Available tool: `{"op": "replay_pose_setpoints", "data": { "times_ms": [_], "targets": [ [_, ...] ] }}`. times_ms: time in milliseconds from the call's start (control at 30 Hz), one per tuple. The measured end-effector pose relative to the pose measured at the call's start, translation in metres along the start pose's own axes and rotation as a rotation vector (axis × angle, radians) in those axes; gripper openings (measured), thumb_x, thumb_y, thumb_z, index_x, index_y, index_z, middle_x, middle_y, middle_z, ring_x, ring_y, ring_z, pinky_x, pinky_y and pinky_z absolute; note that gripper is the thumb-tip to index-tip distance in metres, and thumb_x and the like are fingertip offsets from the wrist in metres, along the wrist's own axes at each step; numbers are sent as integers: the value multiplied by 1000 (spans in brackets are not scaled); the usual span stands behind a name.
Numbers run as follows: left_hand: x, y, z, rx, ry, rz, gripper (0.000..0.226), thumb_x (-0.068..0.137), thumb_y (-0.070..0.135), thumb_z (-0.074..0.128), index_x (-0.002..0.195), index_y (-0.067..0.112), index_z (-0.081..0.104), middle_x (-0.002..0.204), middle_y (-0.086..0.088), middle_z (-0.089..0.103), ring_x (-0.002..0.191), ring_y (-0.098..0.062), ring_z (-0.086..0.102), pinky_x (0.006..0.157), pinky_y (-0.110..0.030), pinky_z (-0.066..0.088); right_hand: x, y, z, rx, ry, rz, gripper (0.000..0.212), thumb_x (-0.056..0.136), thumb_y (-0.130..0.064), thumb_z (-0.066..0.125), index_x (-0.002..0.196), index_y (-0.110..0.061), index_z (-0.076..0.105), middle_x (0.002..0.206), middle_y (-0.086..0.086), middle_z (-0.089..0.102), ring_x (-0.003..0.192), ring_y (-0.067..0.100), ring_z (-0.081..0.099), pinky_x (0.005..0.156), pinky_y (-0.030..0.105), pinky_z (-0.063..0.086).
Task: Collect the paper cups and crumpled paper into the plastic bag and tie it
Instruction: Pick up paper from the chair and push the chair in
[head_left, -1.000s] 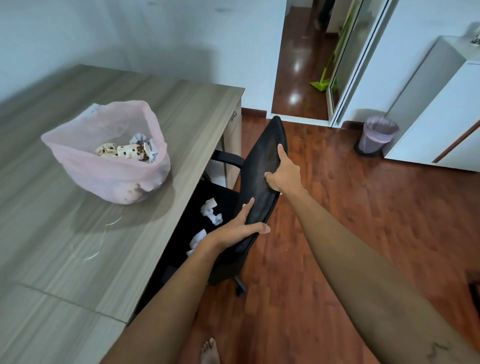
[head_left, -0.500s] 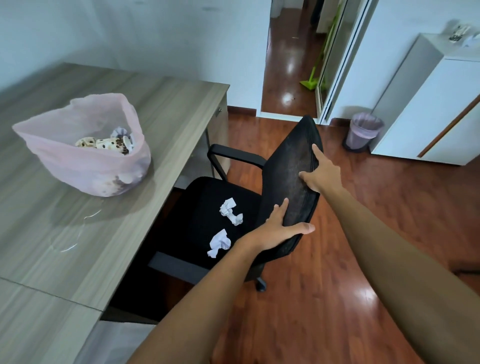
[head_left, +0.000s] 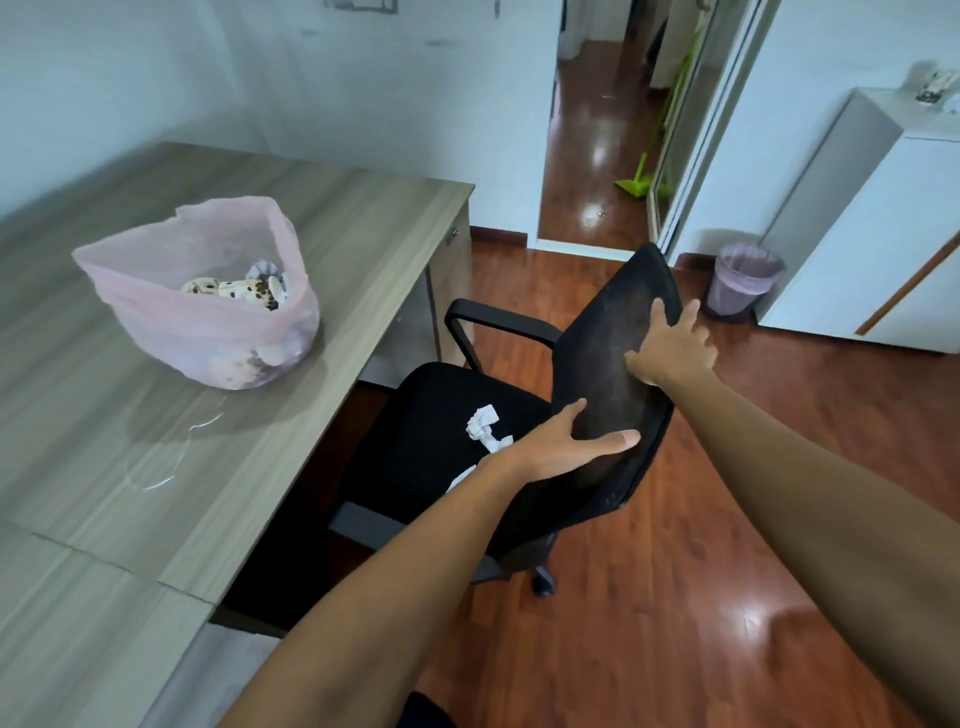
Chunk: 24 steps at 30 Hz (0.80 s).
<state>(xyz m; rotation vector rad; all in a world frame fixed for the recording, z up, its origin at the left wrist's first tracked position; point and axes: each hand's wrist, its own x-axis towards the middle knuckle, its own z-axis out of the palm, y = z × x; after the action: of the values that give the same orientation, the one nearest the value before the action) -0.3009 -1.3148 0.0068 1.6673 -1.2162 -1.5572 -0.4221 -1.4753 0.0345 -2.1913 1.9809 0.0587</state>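
Desk (head_left: 156, 415): We see a big grey wood desk on our left. It holds the bag.
Chair (head_left: 613, 364): A black office chair stands just beside the desk, pulled out from under it. Its seat faces us and its back leans away to the right.
Plastic bag (head_left: 208, 332): The pink bag sits on the desk with its mouth wide open. It is not tied yet.
Left hand (head_left: 563, 447): Our left hand grips the low edge of the chair back, thumb on one side and fingers on the other.
Right hand (head_left: 672, 348): Our right hand rests higher on the chair back with the fingers spread wide. It holds nothing but the chair.
Paper cups (head_left: 234, 288): Spotted cups lie inside the bag, near the top.
Crumpled paper (head_left: 485, 423): One white ball lies on the chair seat, close to our left wrist. A second bit peeks out from under that wrist.
What is left: We think the paper on the seat must go in the bag next, and then we tie it.
What could go wrong: The chair has wheels, so a hard pull could make it roll or spin, and the paper could slide off onto the floor. A bump on the desk could tip the soft bag, and the cups could spill out. We could also miss the bit hidden under our arm.
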Motion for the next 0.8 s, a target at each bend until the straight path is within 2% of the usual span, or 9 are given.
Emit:
{"op": "replay_pose_setpoints", "data": {
  "times_ms": [67, 167, 300, 433, 533, 600, 667, 733, 800],
  "targets": [
    [-8, -4, -22, -19, 62, 17, 117, 65, 80, 66, 157, 29, 14, 162, 4, 23, 147, -19, 26, 118, -36, 26, -1, -21, 0, -105, 46, -44, 80, 88, -38, 58, 154, -20, 16, 161, 20, -9, 147, 46, -1, 113, 63, 11],
    [-19, -14, -66, -9, 248, 26, 105, 76, 71, 66, 157, 22, 20, 162, -1, 25, 147, -21, 27, 115, -35, 29, -2, -72, 5, -33, 58, -170, 69, 88, -39, 57, 147, -14, 31, 162, 19, 0, 147, 43, -3, 116, 62, 6],
    [-33, -37, -141, 150, 620, 32, 74, 86, 46, 70, 146, 12, 41, 149, -6, 46, 137, -22, 44, 105, -28, 37, -5, -158, 18, 104, 4, -358, 64, 90, -44, 53, 144, -14, 37, 161, 15, 14, 147, 39, 7, 117, 57, 13],
    [-58, -59, -231, 137, 922, 35, 62, 86, 27, 72, 139, 9, 48, 138, -6, 53, 127, -21, 51, 99, -24, 37, -5, -255, 34, 239, -81, -462, 60, 89, -54, 47, 134, -14, 50, 142, 10, 45, 134, 35, 34, 107, 54, 36],
    [-85, -65, -305, 179, 1065, 47, 59, 85, 24, 71, 138, 10, 49, 133, -4, 56, 123, -19, 52, 90, -19, 32, -4, -324, 49, 346, -244, -438, 61, 80, -66, 37, 105, -17, 61, 114, 12, 62, 116, 37, 54, 94, 47, 48],
    [-103, -68, -352, 202, 1160, 56, 56, 84, 26, 72, 136, 13, 52, 135, -6, 59, 124, -23, 54, 92, -21, 35, -1, -365, 63, 416, -344, -405, 58, 74, -71, 32, 88, -18, 52, 97, 12, 61, 106, 36, 60, 82, 39, 48],
    [-115, -72, -400, 241, 1222, 77, 56, 84, 25, 72, 135, 14, 53, 136, -6, 58, 124, -24, 54, 97, -26, 38, -3, -404, 70, 530, -405, -357, 65, 74, -74, 34, 92, -15, 51, 100, 14, 61, 108, 36, 61, 77, 36, 42],
    [-125, -72, -445, 300, 1282, 106, 56, 84, 27, 72, 134, 14, 54, 137, -6, 57, 126, -23, 52, 101, -29, 38, -8, -439, 70, 631, -449, -322, 81, 77, -75, 40, 114, -5, 55, 119, 17, 60, 116, 36, 57, 88, 38, 47],
    [-130, -73, -486, 375, 1347, 95, 56, 83, 30, 72, 134, 13, 56, 137, -7, 57, 128, -25, 50, 104, -31, 36, -12, -467, 72, 673, -482, -289, 82, 81, -69, 50, 132, -5, 51, 133, 14, 56, 120, 36, 55, 96, 45, 49]
  ]
}}
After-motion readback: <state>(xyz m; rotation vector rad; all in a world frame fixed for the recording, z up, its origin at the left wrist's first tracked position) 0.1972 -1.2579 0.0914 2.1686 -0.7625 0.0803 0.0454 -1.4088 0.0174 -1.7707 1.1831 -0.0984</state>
